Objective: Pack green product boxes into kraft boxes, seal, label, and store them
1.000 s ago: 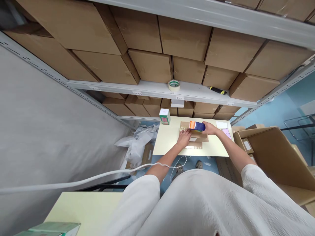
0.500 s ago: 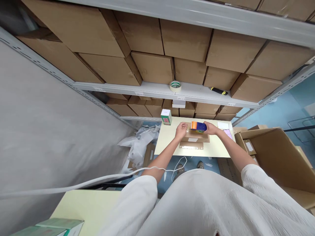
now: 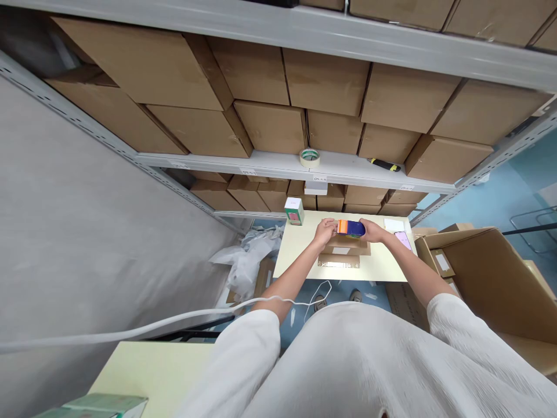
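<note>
A blue and orange tape dispenser (image 3: 351, 228) is in my right hand (image 3: 371, 230), its fingers wrapped around the blue end. My left hand (image 3: 324, 232) is closed at the orange end, fingertips pinched together against or just beside it; whatever they hold is too small to make out. Directly beneath the dispenser lies a brown cardboard box (image 3: 348, 248) with a white label on its near side. A flap or strip with shiny clear tape (image 3: 338, 261) extends toward me from the box on the pale yellow table (image 3: 383, 264).
A green and white carton (image 3: 294, 211) stands at the table's far left corner; a phone (image 3: 403, 240) lies at right. Behind, shelves hold cardboard boxes, a tape roll (image 3: 309, 158) and a cutter (image 3: 384, 165). A large open carton (image 3: 491, 278) is at right. A white cable (image 3: 183, 316) crosses my left arm.
My left hand has moved slightly right, up to the dispenser's orange end. My right hand keeps its grip on the dispenser. The view has tilted up a little.
</note>
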Action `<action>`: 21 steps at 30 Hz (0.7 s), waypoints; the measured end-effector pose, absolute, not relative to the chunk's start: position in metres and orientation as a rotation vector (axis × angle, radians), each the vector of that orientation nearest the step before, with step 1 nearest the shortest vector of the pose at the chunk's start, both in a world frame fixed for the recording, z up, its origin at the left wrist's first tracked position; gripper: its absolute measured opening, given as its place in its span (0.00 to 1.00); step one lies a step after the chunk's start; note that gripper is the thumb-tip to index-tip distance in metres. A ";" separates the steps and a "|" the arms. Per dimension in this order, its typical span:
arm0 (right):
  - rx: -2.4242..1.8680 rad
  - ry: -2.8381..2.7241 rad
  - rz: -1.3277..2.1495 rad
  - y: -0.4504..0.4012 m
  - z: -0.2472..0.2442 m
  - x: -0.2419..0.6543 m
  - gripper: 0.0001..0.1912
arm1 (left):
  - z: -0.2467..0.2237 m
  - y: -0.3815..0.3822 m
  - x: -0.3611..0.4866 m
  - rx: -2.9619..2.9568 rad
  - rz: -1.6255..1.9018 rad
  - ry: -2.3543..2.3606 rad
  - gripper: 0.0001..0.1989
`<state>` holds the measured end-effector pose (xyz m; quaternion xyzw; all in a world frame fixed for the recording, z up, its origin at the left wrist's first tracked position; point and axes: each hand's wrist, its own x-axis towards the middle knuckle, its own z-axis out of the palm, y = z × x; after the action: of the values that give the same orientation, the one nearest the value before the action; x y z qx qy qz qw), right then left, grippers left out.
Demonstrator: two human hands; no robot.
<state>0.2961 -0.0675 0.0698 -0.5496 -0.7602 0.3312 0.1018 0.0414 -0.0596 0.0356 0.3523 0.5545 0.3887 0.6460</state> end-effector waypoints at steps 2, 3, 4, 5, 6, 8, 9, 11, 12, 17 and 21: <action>-1.618 -2.239 0.984 -0.067 0.069 0.297 0.21 | 0.036 -0.059 0.041 0.781 0.885 1.262 0.20; -1.619 -2.232 0.990 -0.067 0.069 0.297 0.21 | 0.036 -0.059 0.041 0.777 0.884 1.260 0.20; -1.618 -2.224 0.996 -0.067 0.069 0.297 0.21 | 0.036 -0.058 0.041 0.779 0.882 1.260 0.21; -1.614 -2.215 0.998 -0.068 0.069 0.298 0.21 | 0.035 -0.058 0.042 0.784 0.878 1.261 0.22; -1.607 -2.206 0.997 -0.068 0.068 0.298 0.21 | 0.035 -0.057 0.042 0.792 0.874 1.263 0.23; -1.594 -2.191 0.994 -0.070 0.068 0.300 0.21 | 0.034 -0.056 0.045 0.810 0.865 1.272 0.24; -1.591 -2.183 0.997 -0.071 0.068 0.301 0.21 | 0.033 -0.055 0.047 0.821 0.863 1.275 0.25; -1.595 -2.165 1.012 -0.073 0.067 0.302 0.21 | 0.031 -0.053 0.051 0.846 0.864 1.280 0.25; -1.597 -2.157 1.017 -0.073 0.067 0.303 0.21 | 0.031 -0.052 0.053 0.861 0.867 1.285 0.26; -1.549 -2.129 0.976 -0.078 0.064 0.308 0.20 | 0.033 -0.051 0.062 0.928 0.860 1.342 0.25; -1.497 -2.066 0.990 -0.082 0.058 0.312 0.20 | 0.040 -0.054 0.062 1.067 0.841 1.363 0.25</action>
<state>0.3121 -0.0818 0.0577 -0.5359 -0.7395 0.3543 0.2009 0.0623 -0.0540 0.0404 0.4550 0.5810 0.3587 0.5716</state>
